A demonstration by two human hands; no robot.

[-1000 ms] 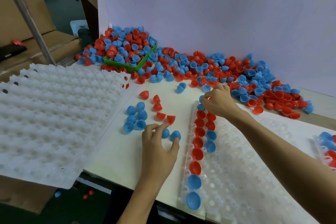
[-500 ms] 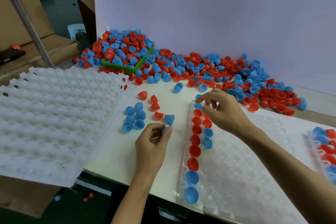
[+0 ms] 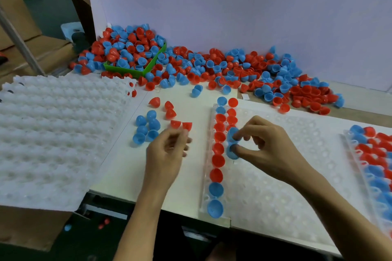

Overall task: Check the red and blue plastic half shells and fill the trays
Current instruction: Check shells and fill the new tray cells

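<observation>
A clear tray (image 3: 275,186) lies in front of me. Its left column holds red and blue half shells (image 3: 218,160), and a second column is partly filled. My right hand (image 3: 267,146) hovers over that second column, its curled index finger on one blue half shell (image 3: 231,131) and its thumb on the blue one below (image 3: 230,154). My left hand (image 3: 167,152) is blurred, just left of the tray, with fingers loosely curled; what it holds is hidden. Loose blue shells (image 3: 146,127) and red shells (image 3: 180,124) lie beside it.
A large heap of red and blue shells (image 3: 244,70) runs along the back wall, spilling over a green bin (image 3: 135,72). A stack of white trays (image 3: 57,133) sits on the left. Another tray filled with shells (image 3: 377,163) lies at the right edge.
My right hand came down from the tray's far end to the two blue shells. My left hand lifted from the table and shifted right. Two loose blue shells are gone from beside it.
</observation>
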